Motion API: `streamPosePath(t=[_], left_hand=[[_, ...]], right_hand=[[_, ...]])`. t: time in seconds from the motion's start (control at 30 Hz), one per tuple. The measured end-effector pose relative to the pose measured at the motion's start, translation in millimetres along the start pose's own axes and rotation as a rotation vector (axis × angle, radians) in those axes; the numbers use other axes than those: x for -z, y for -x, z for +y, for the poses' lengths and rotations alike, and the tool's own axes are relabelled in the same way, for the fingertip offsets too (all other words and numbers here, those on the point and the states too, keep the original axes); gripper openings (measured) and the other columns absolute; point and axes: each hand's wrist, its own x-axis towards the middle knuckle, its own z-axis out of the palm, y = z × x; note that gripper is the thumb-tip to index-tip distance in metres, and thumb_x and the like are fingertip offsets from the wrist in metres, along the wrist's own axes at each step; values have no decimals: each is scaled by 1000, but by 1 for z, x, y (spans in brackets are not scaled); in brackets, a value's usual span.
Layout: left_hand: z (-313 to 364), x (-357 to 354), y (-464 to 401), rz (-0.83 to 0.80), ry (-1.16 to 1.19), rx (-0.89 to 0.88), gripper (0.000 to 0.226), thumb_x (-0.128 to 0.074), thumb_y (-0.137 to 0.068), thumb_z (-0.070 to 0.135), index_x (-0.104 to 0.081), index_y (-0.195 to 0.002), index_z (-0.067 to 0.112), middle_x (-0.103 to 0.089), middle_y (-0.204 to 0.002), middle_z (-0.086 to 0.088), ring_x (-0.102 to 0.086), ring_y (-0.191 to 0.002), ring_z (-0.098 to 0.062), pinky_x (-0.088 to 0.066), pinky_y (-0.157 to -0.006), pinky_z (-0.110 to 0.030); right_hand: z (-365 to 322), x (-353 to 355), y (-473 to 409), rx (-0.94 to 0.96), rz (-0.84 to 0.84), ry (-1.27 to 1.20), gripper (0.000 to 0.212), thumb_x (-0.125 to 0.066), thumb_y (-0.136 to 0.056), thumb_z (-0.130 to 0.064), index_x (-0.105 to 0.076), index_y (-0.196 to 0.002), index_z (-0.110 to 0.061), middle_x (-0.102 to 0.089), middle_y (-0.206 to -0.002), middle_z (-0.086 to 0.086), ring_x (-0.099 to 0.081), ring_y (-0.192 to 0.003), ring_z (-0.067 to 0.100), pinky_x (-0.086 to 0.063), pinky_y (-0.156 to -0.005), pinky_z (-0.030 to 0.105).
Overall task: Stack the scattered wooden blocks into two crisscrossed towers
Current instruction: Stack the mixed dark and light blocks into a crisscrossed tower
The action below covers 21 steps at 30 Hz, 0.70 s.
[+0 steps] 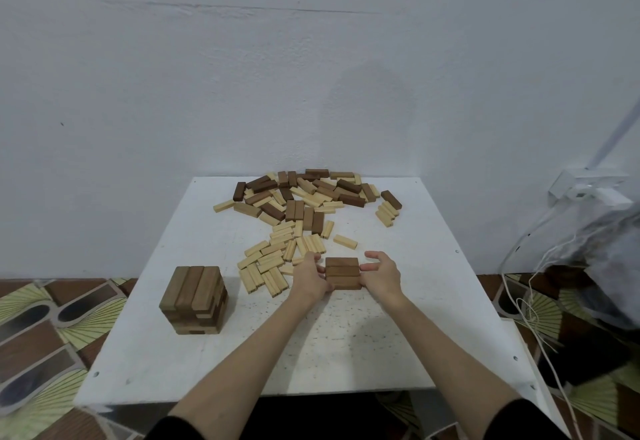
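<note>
A crisscrossed tower of dark wooden blocks [194,299] stands several layers high at the table's left. Near the table's middle lies a low layer of three dark blocks [343,272] set side by side. My left hand [309,277] presses against the layer's left end with its thumb on the near corner. On the opposite end my right hand [380,273] touches the layer with fingers bent. A heap of scattered dark and light blocks [304,197] covers the far part of the table. Light blocks [273,259] lie loose just left of my left hand.
The white table [398,335] stands against a white wall. A small group of light blocks with one dark block [389,209] lies at the far right. A plastic bag [595,259] and white cables [533,318] sit off the table's right edge. Patterned floor shows at left.
</note>
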Motion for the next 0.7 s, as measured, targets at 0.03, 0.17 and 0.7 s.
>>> streamPosePath(t=[0.03,0.17,0.7], left_hand=[[1,0,0,1,17,10,62,-72,-75,-4,-41,-128,1,-51,-92,-7,-49,-82,-19,-49,-71,-30],[3,-1,2,-12,-4,-4,63,-72,-75,-3,-40,-129,2,-52,-97,-8,-51,-81,-19,-48,-65,-27],[5,0,4,24,-10,-15,57,-70,-77,-3,-43,-127,0,-52,-96,-10,-50,-79,-18,-47,-59,-19]], right_hand=[[0,0,0,-1,1,0,49,-60,-77,5,-53,-119,-19,-61,-89,-4,-62,-92,21,-56,-82,42],[1,-1,-2,1,15,-5,48,-60,-77,6,-54,-117,-20,-63,-92,-1,-63,-92,21,-57,-80,41],[-1,2,2,1,53,-51,43,-60,-79,6,-58,-115,-17,-66,-96,2,-62,-91,19,-56,-82,36]])
